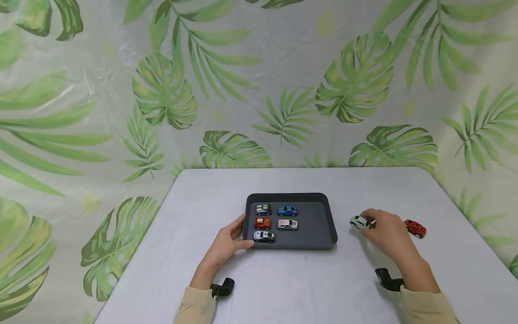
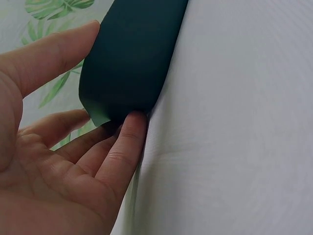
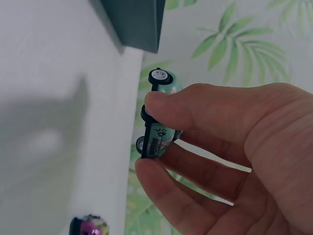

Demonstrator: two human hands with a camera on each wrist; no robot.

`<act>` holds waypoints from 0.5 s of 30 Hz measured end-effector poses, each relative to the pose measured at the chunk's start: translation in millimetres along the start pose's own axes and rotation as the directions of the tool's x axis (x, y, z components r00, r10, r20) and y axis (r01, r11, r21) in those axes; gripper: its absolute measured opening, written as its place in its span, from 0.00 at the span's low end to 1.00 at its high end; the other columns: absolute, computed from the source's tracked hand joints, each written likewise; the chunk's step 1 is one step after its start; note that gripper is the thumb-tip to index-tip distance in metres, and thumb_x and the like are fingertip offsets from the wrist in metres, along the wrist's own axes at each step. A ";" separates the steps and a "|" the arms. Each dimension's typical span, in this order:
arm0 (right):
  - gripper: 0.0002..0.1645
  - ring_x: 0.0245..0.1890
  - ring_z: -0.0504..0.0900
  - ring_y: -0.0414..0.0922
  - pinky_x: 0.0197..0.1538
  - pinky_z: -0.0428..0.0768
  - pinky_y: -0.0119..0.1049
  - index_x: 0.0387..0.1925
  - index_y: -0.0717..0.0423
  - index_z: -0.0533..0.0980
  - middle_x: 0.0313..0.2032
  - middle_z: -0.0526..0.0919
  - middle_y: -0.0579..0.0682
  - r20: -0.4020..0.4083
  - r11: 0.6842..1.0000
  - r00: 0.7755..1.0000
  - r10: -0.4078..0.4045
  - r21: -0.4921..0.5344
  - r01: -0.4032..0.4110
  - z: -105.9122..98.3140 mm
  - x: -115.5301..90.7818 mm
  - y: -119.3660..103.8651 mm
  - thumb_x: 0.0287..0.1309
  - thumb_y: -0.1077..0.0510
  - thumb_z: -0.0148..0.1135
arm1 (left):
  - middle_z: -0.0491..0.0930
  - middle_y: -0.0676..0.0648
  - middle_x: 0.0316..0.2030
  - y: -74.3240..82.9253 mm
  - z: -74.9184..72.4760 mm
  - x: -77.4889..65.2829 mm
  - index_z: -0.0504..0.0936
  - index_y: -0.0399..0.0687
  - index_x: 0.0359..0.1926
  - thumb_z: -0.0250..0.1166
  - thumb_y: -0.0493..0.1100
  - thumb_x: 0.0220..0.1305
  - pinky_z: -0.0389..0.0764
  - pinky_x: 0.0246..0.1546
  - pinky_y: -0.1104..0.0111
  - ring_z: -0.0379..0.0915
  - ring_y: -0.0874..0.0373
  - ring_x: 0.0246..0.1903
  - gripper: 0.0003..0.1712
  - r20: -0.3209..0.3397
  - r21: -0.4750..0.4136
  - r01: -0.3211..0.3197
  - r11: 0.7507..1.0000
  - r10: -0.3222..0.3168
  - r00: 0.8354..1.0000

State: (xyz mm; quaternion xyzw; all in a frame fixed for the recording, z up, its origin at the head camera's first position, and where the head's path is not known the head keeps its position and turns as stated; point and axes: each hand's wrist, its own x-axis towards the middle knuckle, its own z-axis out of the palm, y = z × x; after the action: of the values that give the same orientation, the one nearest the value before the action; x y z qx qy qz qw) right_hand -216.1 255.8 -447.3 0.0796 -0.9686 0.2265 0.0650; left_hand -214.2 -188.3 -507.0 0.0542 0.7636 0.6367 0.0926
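Observation:
At the near left corner of a dark grey tray (image 1: 297,243), my left hand (image 1: 225,243) grips the wall, with its thumb and fingers on either side of the corner. The left wrist view shows the thumb against the tray (image 2: 134,54) and curled fingers at its lower edge. My right hand (image 1: 386,231) pinches a light green toy car (image 1: 359,222) above the table, to the right of the tray. In the right wrist view the toy car (image 3: 161,117) is between thumb and fingers, its wheels facing away from the palm.
Several toy cars stand in the tray's left part: a white-green one (image 1: 264,209), a blue one (image 1: 287,210), a red one (image 1: 262,223), a white-pink one (image 1: 287,224) and a white-black one (image 1: 264,236). Another red car (image 1: 415,228) lies on the white table (image 1: 299,283) beyond my right hand.

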 end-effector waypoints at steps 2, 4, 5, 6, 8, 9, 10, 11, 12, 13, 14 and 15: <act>0.22 0.34 0.82 0.52 0.34 0.78 0.48 0.49 0.66 0.81 0.40 0.85 0.61 0.004 1.000 1.000 -0.005 0.004 0.005 0.5 2.1 -5.7 0.51 0.63 0.73 | 0.57 0.43 0.76 -0.5 -0.1 -0.2 0.59 0.52 0.78 0.78 0.37 0.54 0.61 0.70 0.57 0.52 0.47 0.74 0.54 -0.002 -0.002 0.005 1.000 -0.005 1.000; 0.22 0.34 0.82 0.52 0.35 0.79 0.49 0.49 0.66 0.81 0.40 0.85 0.61 0.013 1.000 1.000 -0.011 0.012 0.011 0.0 4.8 -11.8 0.51 0.63 0.74 | 0.57 0.43 0.76 -0.8 -0.3 -0.2 0.59 0.53 0.78 0.78 0.37 0.54 0.61 0.69 0.57 0.52 0.47 0.74 0.54 -0.005 -0.005 0.005 1.000 -0.005 1.000; 0.22 0.35 0.82 0.52 0.35 0.79 0.50 0.49 0.65 0.81 0.41 0.85 0.61 0.015 1.000 1.000 -0.013 0.014 0.013 -0.4 6.3 -14.7 0.51 0.62 0.74 | 0.57 0.43 0.76 -1.1 -0.4 -0.2 0.60 0.53 0.78 0.78 0.37 0.54 0.61 0.69 0.57 0.52 0.47 0.74 0.54 -0.007 -0.004 0.003 1.000 -0.003 1.000; 0.22 0.35 0.82 0.52 0.35 0.78 0.50 0.49 0.65 0.80 0.41 0.85 0.60 0.017 1.000 1.000 -0.016 0.017 0.016 -0.9 7.8 -17.5 0.51 0.62 0.74 | 0.57 0.44 0.76 -1.0 -0.5 0.1 0.60 0.53 0.78 0.78 0.37 0.54 0.61 0.70 0.57 0.52 0.48 0.74 0.54 -0.009 -0.007 0.004 1.000 -0.004 1.000; 0.23 0.35 0.82 0.51 0.35 0.78 0.49 0.49 0.64 0.80 0.41 0.86 0.59 0.016 1.000 1.000 -0.023 0.019 0.022 -1.2 10.5 -22.1 0.51 0.62 0.75 | 0.57 0.44 0.75 -1.1 -0.7 0.4 0.60 0.53 0.78 0.78 0.37 0.53 0.61 0.70 0.57 0.52 0.48 0.74 0.54 -0.010 -0.010 -0.001 1.000 0.001 1.000; 0.22 0.35 0.82 0.51 0.35 0.78 0.49 0.49 0.63 0.80 0.41 0.86 0.58 0.015 0.999 0.999 -0.028 0.022 0.028 -1.3 11.7 -24.1 0.51 0.62 0.75 | 0.58 0.44 0.75 -1.3 -0.7 0.7 0.60 0.53 0.78 0.79 0.37 0.53 0.61 0.70 0.58 0.52 0.48 0.74 0.54 -0.011 -0.013 -0.006 1.000 0.006 1.000; 0.22 0.35 0.81 0.51 0.35 0.77 0.48 0.49 0.63 0.80 0.41 0.86 0.58 0.013 0.999 0.999 -0.034 0.025 0.033 -1.1 12.7 -26.1 0.51 0.62 0.75 | 0.58 0.44 0.75 -1.5 -0.6 0.8 0.61 0.52 0.77 0.79 0.37 0.52 0.61 0.70 0.58 0.52 0.48 0.74 0.54 -0.011 -0.014 -0.010 1.000 0.010 1.000; 0.22 0.35 0.81 0.50 0.35 0.77 0.48 0.49 0.62 0.80 0.41 0.86 0.57 0.010 0.999 0.999 -0.039 0.030 0.039 -0.6 13.6 -28.2 0.51 0.62 0.75 | 0.58 0.44 0.75 -1.9 -0.6 1.0 0.61 0.52 0.77 0.79 0.36 0.52 0.61 0.70 0.58 0.52 0.48 0.74 0.54 -0.011 -0.017 -0.016 1.000 0.016 1.000; 0.22 0.35 0.81 0.50 0.34 0.77 0.47 0.49 0.62 0.80 0.41 0.86 0.57 0.010 0.998 0.999 -0.045 0.036 0.044 0.1 14.1 -30.6 0.51 0.62 0.75 | 0.58 0.44 0.75 -2.2 -0.6 1.1 0.61 0.52 0.77 0.79 0.36 0.52 0.61 0.70 0.59 0.52 0.49 0.74 0.54 -0.012 -0.019 -0.018 1.000 0.018 1.000; 0.22 0.34 0.81 0.50 0.35 0.77 0.47 0.48 0.62 0.80 0.41 0.85 0.56 0.012 0.998 0.999 -0.051 0.041 0.051 1.5 14.8 -33.0 0.51 0.62 0.75 | 0.58 0.44 0.75 -2.8 -0.5 1.1 0.61 0.51 0.77 0.79 0.36 0.52 0.61 0.70 0.59 0.52 0.48 0.74 0.54 -0.012 -0.020 -0.022 1.000 0.022 1.000; 0.22 0.34 0.80 0.49 0.35 0.77 0.47 0.48 0.61 0.80 0.41 0.85 0.56 0.015 0.997 0.998 -0.059 0.049 0.058 3.2 15.5 -35.7 0.51 0.62 0.75 | 0.59 0.44 0.75 -3.4 -0.4 1.1 0.61 0.51 0.77 0.79 0.36 0.52 0.61 0.70 0.59 0.53 0.48 0.74 0.54 -0.013 -0.021 -0.023 1.000 0.023 1.000; 0.22 0.34 0.80 0.49 0.35 0.77 0.47 0.48 0.61 0.80 0.41 0.85 0.56 0.017 0.997 0.998 -0.065 0.051 0.064 5.3 16.1 -38.6 0.51 0.62 0.75 | 0.59 0.44 0.75 -3.4 -0.2 0.8 0.61 0.51 0.77 0.79 0.36 0.52 0.61 0.70 0.58 0.53 0.48 0.74 0.54 -0.014 -0.021 -0.024 0.999 0.024 1.000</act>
State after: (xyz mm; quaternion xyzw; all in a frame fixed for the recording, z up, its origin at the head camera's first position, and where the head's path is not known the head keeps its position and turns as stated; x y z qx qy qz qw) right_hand -225.2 217.3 -432.9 0.1145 -0.9600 0.2481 0.0614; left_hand -215.0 -188.9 -510.3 0.0581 0.7568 0.6461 0.0804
